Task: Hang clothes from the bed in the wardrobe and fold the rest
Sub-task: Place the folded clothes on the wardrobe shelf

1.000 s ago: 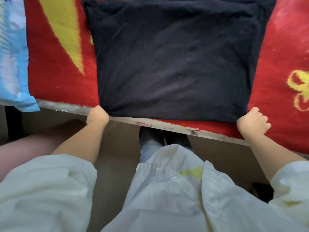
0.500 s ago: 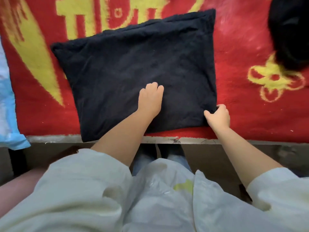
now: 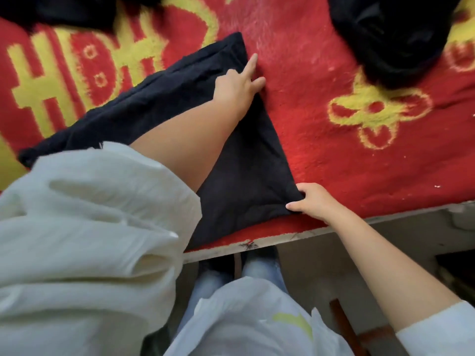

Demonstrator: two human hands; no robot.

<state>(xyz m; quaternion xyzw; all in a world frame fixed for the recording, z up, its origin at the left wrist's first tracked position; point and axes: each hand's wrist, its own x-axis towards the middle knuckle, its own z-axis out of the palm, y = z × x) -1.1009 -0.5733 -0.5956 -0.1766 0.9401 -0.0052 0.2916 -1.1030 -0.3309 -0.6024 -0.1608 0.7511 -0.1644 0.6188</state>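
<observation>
A folded dark garment (image 3: pixel 231 173) lies flat on the red and yellow blanket (image 3: pixel 321 140) that covers the bed, close to the near edge of the bed (image 3: pixel 385 222). The left hand (image 3: pixel 237 83) reaches across the garment to its far right side and rests there, fingers (image 3: pixel 251 63) stretched out straight, the index finger pointing along the cloth's edge onto the blanket. The right hand (image 3: pixel 312 201) pinches the garment's near right corner, thumb and fingers curled round the cloth. A crumpled black piece of clothing (image 3: pixel 390 34) sits on the blanket at the far right, well apart from the folded one. More dark cloth (image 3: pixel 59 11) lies at the far left corner.
</observation>
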